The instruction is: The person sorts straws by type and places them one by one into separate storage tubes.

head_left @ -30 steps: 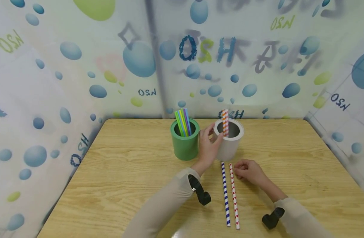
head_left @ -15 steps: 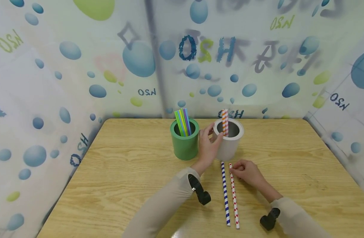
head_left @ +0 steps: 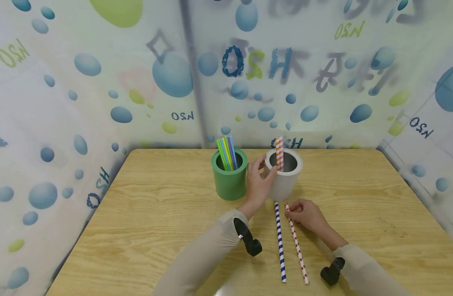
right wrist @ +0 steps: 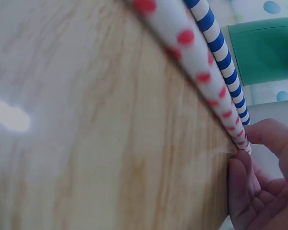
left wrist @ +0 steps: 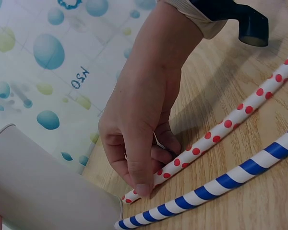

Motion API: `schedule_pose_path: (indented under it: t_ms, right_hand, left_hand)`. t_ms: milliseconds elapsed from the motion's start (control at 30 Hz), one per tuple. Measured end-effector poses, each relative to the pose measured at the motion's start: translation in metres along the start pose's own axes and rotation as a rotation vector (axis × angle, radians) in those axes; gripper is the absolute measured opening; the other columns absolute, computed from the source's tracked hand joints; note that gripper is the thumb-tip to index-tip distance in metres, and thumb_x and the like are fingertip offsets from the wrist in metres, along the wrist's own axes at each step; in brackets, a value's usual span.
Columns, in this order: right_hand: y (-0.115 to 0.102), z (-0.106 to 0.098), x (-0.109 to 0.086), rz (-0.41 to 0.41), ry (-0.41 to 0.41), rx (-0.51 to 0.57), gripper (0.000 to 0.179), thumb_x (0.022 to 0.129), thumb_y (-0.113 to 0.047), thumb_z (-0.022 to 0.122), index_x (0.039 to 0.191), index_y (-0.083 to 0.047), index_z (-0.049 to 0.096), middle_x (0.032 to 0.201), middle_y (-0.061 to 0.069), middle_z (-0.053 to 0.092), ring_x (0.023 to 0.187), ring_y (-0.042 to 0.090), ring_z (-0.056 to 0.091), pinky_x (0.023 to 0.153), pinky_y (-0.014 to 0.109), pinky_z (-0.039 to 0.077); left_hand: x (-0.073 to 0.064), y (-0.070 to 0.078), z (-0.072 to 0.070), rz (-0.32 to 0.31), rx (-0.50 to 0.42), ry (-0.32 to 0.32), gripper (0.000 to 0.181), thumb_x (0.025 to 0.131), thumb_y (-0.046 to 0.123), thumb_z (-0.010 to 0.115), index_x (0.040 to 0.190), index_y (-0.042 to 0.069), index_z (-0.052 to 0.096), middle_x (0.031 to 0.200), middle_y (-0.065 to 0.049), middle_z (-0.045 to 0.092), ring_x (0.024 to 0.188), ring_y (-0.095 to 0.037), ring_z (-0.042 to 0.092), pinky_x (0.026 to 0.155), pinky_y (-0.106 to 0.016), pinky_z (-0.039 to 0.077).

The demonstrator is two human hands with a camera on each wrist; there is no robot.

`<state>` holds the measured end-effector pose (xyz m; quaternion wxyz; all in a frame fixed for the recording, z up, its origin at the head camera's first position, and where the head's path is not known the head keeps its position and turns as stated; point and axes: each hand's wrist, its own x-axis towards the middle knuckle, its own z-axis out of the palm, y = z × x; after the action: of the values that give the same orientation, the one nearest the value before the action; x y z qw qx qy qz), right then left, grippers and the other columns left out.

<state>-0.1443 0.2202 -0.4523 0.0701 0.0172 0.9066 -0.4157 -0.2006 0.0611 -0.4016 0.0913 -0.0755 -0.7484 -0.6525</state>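
With thumb and fingers at its left side and rim, my left hand (head_left: 258, 183) holds the white cup (head_left: 287, 185), which stands upright with orange-striped and pink-striped paper straws (head_left: 279, 154) inside. In front of the cup, my right hand (head_left: 309, 216) pinches a white paper straw with red dots (head_left: 298, 250) by its far end. The left wrist view shows that thumb and fingers of the right hand (left wrist: 139, 110) close around the straw's tip. A blue-and-white striped paper straw (head_left: 280, 246) lies just left of it on the table.
A green cup (head_left: 231, 187) with several bright plastic straws (head_left: 228, 152) stands left of my left hand. The wooden table (head_left: 156, 213) ends at a patterned curtain (head_left: 211, 102) behind the cups.
My right hand has moved slightly left onto the red-dotted straw and pinched it. The straw's near end has swung right, away from the blue-striped one. My left hand stays on the white cup.
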Motion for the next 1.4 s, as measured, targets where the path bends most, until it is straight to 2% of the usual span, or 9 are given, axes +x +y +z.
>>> schedule_pose_path:
  t_ms: [200, 567, 933, 1067, 1400]
  right_hand:
    - [-0.001, 0.000, 0.001, 0.025, -0.008, 0.038, 0.021, 0.078, -0.013, 0.071, 0.085, 0.003, 0.060, 0.061, 0.002, 0.055, 0.052, 0.013, 0.053, 0.048, 0.028, 0.047]
    - [-0.002, -0.001, 0.004, 0.055, -0.017, 0.022, 0.014, 0.078, -0.011, 0.067, 0.082, 0.002, 0.062, 0.060, 0.001, 0.057, 0.053, 0.012, 0.053, 0.047, 0.026, 0.047]
    - [0.000, -0.005, 0.006, 0.082, -0.049, 0.104, 0.017, 0.080, -0.009, 0.065, 0.088, 0.007, 0.064, 0.065, 0.004, 0.060, 0.055, 0.013, 0.056, 0.049, 0.027, 0.050]
    - [-0.001, -0.011, 0.008, 0.042, -0.046, 0.136, 0.019, 0.081, -0.006, 0.063, 0.091, 0.010, 0.062, 0.067, 0.006, 0.062, 0.056, 0.014, 0.057, 0.051, 0.028, 0.051]
    - [-0.007, -0.043, 0.012, 0.006, 0.041, 0.212, 0.026, 0.086, -0.007, 0.059, 0.101, 0.014, 0.056, 0.071, 0.007, 0.061, 0.059, 0.016, 0.060, 0.057, 0.034, 0.055]
  left_hand:
    - [0.000, 0.001, 0.000, -0.007, 0.003, 0.004, 0.051, 0.087, 0.025, 0.062, 0.134, 0.011, 0.046, 0.116, -0.002, 0.043, 0.109, -0.015, 0.044, 0.089, -0.024, 0.044]
    - [0.000, 0.001, 0.000, 0.005, -0.003, -0.001, 0.051, 0.087, 0.026, 0.062, 0.134, 0.011, 0.047, 0.116, -0.003, 0.043, 0.109, -0.016, 0.044, 0.090, -0.026, 0.045]
    - [0.000, -0.001, 0.000, -0.001, -0.014, 0.003, 0.050, 0.087, 0.025, 0.063, 0.133, 0.012, 0.047, 0.116, -0.002, 0.043, 0.109, -0.016, 0.044, 0.091, -0.030, 0.045]
    - [0.001, -0.002, 0.000, 0.003, -0.018, 0.009, 0.050, 0.087, 0.026, 0.063, 0.133, 0.012, 0.047, 0.116, -0.002, 0.043, 0.108, -0.016, 0.044, 0.091, -0.031, 0.045]
    - [0.001, -0.004, 0.000, 0.003, -0.007, -0.002, 0.051, 0.087, 0.027, 0.062, 0.134, 0.013, 0.047, 0.117, -0.001, 0.043, 0.110, -0.016, 0.044, 0.090, -0.027, 0.045]
